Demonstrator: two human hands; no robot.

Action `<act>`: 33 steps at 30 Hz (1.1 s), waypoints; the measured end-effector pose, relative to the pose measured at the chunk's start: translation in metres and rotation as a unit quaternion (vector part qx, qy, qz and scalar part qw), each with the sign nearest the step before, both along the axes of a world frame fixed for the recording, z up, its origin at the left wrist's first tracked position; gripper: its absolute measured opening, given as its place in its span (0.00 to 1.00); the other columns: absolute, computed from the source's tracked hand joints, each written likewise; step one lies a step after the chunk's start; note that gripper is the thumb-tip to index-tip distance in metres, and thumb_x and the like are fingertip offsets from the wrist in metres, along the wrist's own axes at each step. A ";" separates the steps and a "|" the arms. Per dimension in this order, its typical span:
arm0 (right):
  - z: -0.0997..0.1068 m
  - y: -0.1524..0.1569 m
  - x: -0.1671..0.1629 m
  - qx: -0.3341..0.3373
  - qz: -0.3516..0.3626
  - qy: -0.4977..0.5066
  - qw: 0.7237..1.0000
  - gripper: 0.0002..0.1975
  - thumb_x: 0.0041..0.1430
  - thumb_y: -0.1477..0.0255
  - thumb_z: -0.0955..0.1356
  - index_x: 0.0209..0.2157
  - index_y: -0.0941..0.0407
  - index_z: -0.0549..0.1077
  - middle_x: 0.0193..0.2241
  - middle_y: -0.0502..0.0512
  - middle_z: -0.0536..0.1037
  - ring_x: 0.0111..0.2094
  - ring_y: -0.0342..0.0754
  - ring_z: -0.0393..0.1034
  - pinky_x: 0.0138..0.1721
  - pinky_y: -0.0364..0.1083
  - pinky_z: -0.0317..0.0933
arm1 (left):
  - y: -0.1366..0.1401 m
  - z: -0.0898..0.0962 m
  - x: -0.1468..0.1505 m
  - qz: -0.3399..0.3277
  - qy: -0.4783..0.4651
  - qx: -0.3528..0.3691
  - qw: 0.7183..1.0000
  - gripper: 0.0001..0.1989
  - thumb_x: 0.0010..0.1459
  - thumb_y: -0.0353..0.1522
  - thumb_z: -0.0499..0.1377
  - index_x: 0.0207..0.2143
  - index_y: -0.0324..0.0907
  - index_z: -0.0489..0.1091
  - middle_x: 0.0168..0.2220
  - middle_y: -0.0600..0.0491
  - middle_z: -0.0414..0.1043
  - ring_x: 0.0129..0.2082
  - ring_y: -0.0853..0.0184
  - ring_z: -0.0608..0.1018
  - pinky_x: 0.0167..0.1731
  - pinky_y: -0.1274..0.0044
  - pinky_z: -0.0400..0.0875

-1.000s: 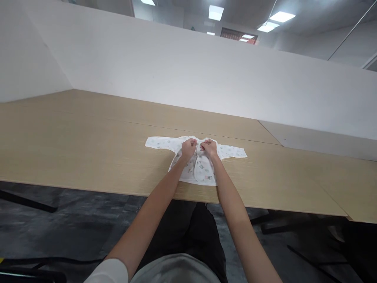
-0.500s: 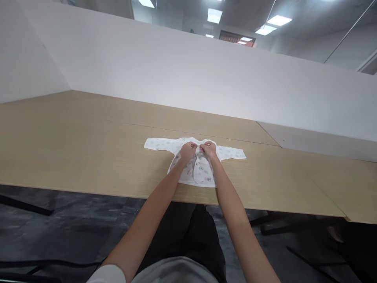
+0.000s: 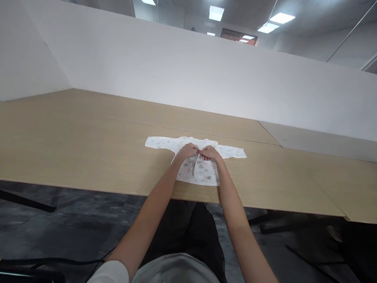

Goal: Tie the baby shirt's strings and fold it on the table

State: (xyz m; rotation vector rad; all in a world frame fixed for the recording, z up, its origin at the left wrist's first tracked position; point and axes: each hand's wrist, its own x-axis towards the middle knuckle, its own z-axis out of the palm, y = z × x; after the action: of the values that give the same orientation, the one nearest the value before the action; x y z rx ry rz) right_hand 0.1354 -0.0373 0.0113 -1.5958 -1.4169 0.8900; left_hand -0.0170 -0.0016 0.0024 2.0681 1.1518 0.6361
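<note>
A small white baby shirt (image 3: 203,171) with a faint printed pattern lies flat on the wooden table (image 3: 88,153), its sleeves spread left and right. My left hand (image 3: 187,151) and my right hand (image 3: 209,152) meet at the middle of its front opening, just below the neckline. Each hand pinches one edge of the front flaps, fingers closed on the cloth. What lies between the fingertips is too small to make out.
A white partition wall (image 3: 188,74) runs along the table's far side. A second grey tabletop (image 3: 318,139) adjoins at the right. Dark floor and black table legs (image 3: 26,204) show below the near edge.
Both hands slid a little nearer to me down the shirt's front opening and now touch each other. The shirt has stayed in place.
</note>
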 end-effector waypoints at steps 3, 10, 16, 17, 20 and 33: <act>0.002 -0.004 0.002 -0.026 0.014 -0.005 1.000 0.15 0.39 0.70 0.74 0.13 0.57 0.64 0.07 0.48 0.62 0.13 0.41 0.59 0.16 0.40 0.55 | 0.000 -0.001 0.000 -0.023 0.002 0.012 1.000 0.11 0.47 0.27 0.55 0.27 0.46 0.78 0.30 0.55 0.78 0.33 0.66 0.77 0.38 0.79 0.69; 0.009 -0.008 0.008 -0.046 0.022 0.008 0.999 0.09 0.39 0.75 0.72 0.16 0.58 0.67 0.08 0.47 0.63 0.14 0.41 0.59 0.16 0.39 0.55 | -0.002 -0.001 -0.001 -0.030 -0.024 0.019 0.999 0.08 0.45 0.30 0.59 0.28 0.42 0.78 0.31 0.53 0.78 0.34 0.65 0.77 0.39 0.76 0.71; 0.014 -0.011 0.008 -0.085 0.048 0.021 0.995 0.08 0.42 0.78 0.70 0.17 0.59 0.67 0.11 0.50 0.66 0.15 0.41 0.62 0.18 0.40 0.58 | 0.000 0.000 -0.001 -0.007 -0.062 -0.019 0.998 0.07 0.45 0.30 0.59 0.28 0.41 0.77 0.29 0.53 0.77 0.32 0.66 0.77 0.34 0.78 0.71; 0.015 -0.012 0.008 -0.092 0.056 0.024 0.994 0.08 0.42 0.78 0.70 0.17 0.59 0.67 0.11 0.50 0.66 0.16 0.41 0.62 0.18 0.40 0.59 | 0.000 0.001 -0.002 -0.001 -0.065 -0.026 0.998 0.08 0.45 0.30 0.58 0.28 0.41 0.77 0.29 0.53 0.77 0.31 0.66 0.77 0.32 0.78 0.70; 0.017 -0.013 0.008 -0.107 0.086 0.034 0.990 0.07 0.41 0.77 0.71 0.18 0.60 0.67 0.12 0.49 0.66 0.16 0.40 0.62 0.18 0.39 0.58 | -0.002 0.006 -0.002 0.017 -0.077 -0.046 0.996 0.09 0.45 0.29 0.58 0.30 0.39 0.76 0.29 0.52 0.77 0.30 0.67 0.77 0.29 0.79 0.69; 0.017 -0.017 0.000 -0.056 0.071 0.020 0.996 0.08 0.40 0.75 0.70 0.15 0.59 0.66 0.11 0.47 0.64 0.14 0.37 0.57 0.17 0.38 0.53 | -0.004 0.008 -0.002 0.046 -0.106 -0.078 0.990 0.12 0.43 0.28 0.61 0.35 0.39 0.73 0.23 0.54 0.74 0.25 0.70 0.75 0.25 0.81 0.66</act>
State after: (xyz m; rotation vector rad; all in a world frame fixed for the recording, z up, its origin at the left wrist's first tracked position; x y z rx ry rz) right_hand 0.1354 -0.0545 0.0287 -1.5659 -1.4888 1.0958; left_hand -0.0186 -0.0058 0.0109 1.7788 1.1407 0.7648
